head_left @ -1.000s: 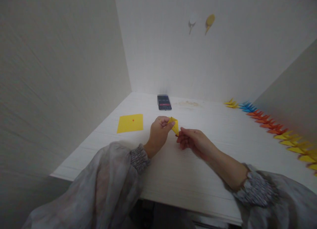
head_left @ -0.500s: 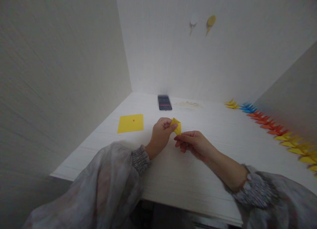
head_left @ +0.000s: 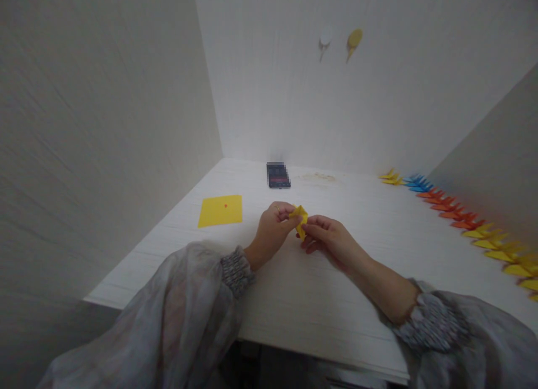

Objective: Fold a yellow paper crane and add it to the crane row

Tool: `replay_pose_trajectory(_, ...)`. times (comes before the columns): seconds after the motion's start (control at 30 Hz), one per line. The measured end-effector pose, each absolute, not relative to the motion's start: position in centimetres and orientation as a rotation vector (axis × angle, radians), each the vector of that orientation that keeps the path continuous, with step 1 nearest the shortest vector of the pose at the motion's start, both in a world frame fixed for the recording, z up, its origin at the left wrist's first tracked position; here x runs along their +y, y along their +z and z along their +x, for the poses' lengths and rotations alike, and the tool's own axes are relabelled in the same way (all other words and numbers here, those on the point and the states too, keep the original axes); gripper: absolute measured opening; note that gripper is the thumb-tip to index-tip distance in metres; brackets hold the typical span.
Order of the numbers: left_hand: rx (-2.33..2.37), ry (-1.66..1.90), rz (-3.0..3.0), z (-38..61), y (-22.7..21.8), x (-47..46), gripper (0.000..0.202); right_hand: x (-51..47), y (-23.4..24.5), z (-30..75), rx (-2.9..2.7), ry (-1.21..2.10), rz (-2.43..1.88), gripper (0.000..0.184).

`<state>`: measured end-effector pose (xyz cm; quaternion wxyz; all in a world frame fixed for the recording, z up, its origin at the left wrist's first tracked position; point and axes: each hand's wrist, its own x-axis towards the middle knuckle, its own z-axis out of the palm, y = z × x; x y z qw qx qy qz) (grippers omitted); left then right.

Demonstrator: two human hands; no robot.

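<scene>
A small folded piece of yellow origami paper (head_left: 300,212) is held above the table, between my two hands. My left hand (head_left: 274,229) pinches it from the left, thumb on the near face; a ring shows on one finger. On the right, my right hand (head_left: 325,232) grips the paper's lower right edge between thumb and fingers. Some of the fingertips are hidden behind the paper. Left of my hands, a flat yellow square of paper (head_left: 220,211) with a small red dot lies on the table.
A dark phone (head_left: 278,175) lies near the back wall. Folded paper cranes in yellow, blue (head_left: 417,183) and orange (head_left: 449,207) form a row along the right side of the white table (head_left: 319,310). Two hooks, one yellow (head_left: 354,40), are fixed to the back wall.
My right fingers have moved up and closed on the paper's right side. The folded paper looks narrower, with its lower point reaching further down. The left hand has barely moved.
</scene>
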<state>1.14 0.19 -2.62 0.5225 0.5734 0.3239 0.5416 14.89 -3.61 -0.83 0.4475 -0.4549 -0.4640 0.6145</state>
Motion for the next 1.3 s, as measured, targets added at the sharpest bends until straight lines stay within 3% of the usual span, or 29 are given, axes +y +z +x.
replay_pose_trajectory(0.27,0.636,1.244,1.247,1.2,-1.5,-0.5,0.006,-3.9,-0.7,15.1,-1.276,1.234,-0.946,0.025)
replay_pose_trajectory(0.53,0.644,1.144,1.195,1.1,-0.8,-0.9,0.022,-3.7,-1.4,15.6,-1.257,1.212,-0.845,0.006)
replay_pose_trajectory(0.63,0.635,1.159,1.200,1.2,-0.9,-0.9,0.019,-3.7,-1.5,15.6,-1.249,1.231,-0.835,0.006)
replay_pose_trajectory(0.87,0.579,1.188,1.129,1.2,-0.8,-0.8,0.044,-4.0,-1.1,15.6,-1.245,1.166,-0.867,0.006)
replay_pose_trajectory(1.1,0.589,1.217,1.181,1.3,-0.7,-0.8,0.051,-4.0,-0.8,15.3,-1.301,1.088,-0.910,0.011)
replay_pose_trajectory(1.17,0.594,1.228,1.186,1.3,-0.6,-0.8,0.048,-4.0,-0.8,15.3,-1.318,1.078,-0.895,0.013)
replay_pose_trajectory(1.3,0.560,1.180,1.109,1.2,-0.4,-0.9,0.024,-4.0,-0.8,15.5,-1.316,1.103,-0.886,0.015)
